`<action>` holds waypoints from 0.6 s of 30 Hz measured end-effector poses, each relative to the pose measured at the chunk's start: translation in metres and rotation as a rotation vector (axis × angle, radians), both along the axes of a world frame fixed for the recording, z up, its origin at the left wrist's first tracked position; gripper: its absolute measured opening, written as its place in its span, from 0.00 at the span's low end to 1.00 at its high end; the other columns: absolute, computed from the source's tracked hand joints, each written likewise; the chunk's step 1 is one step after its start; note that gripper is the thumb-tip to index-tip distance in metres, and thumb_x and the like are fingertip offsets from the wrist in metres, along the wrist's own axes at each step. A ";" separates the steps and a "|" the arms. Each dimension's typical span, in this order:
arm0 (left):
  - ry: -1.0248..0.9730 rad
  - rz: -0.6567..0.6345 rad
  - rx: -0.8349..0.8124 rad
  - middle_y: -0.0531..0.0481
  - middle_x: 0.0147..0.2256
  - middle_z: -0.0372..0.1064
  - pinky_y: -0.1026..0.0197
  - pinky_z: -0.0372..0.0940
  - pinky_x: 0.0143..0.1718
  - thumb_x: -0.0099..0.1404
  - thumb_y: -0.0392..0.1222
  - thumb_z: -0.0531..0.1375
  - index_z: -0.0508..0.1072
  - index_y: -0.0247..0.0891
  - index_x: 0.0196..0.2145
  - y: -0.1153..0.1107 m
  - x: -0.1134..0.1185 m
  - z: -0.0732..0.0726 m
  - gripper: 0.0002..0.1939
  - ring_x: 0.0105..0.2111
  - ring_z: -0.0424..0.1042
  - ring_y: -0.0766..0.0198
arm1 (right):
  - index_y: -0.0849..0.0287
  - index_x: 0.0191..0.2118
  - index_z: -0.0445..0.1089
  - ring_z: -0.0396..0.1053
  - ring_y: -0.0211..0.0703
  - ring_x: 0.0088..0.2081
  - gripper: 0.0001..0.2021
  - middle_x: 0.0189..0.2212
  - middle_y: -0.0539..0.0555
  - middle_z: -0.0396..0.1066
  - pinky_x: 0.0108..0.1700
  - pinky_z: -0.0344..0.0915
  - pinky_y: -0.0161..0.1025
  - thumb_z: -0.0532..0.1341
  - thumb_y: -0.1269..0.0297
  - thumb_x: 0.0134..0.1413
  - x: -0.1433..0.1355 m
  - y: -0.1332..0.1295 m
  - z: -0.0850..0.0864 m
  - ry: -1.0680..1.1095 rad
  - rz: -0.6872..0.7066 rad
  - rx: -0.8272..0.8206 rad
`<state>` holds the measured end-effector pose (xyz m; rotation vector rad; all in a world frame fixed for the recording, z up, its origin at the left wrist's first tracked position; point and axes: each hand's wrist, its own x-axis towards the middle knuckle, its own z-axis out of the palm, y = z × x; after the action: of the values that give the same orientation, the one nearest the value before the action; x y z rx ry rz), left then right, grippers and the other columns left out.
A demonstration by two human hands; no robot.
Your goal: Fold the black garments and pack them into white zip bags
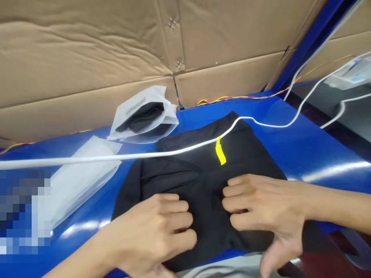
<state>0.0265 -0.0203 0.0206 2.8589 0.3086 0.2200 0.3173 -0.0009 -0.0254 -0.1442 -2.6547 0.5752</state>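
Note:
A black garment (207,185), which looks like trousers or shorts, lies spread on the blue table, with soft folds on its left side. A bright yellow tag (221,153) sits on its upper part. My left hand (162,227) rests on the garment's lower left, fingers curled into the cloth and fingertips hidden. On the lower right, my right hand (257,206) has its fingers bent into the fabric too, its thumb held apart and pointing down. A white cable (179,151) crosses in front of the garment's upper part.
A translucent white bag (121,116) with dark cloth inside stands at the back left. Another white bag (84,173) lies left of the garment on the blue table (301,154). Cardboard (87,58) walls the back; red and yellow wires (232,97) run along the rear edge.

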 end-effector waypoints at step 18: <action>-0.011 0.082 -0.435 0.56 0.26 0.71 0.60 0.66 0.34 0.52 0.26 0.59 0.67 0.44 0.35 0.016 -0.022 0.011 0.15 0.27 0.69 0.62 | 0.54 0.30 0.61 0.67 0.37 0.29 0.10 0.26 0.46 0.69 0.39 0.62 0.39 0.61 0.73 0.60 0.012 0.017 0.020 -0.041 0.105 -0.592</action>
<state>0.0045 -0.0047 0.0315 2.4184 0.4153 0.1609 0.3298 0.0163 -0.0050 -0.1877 -2.4588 1.3911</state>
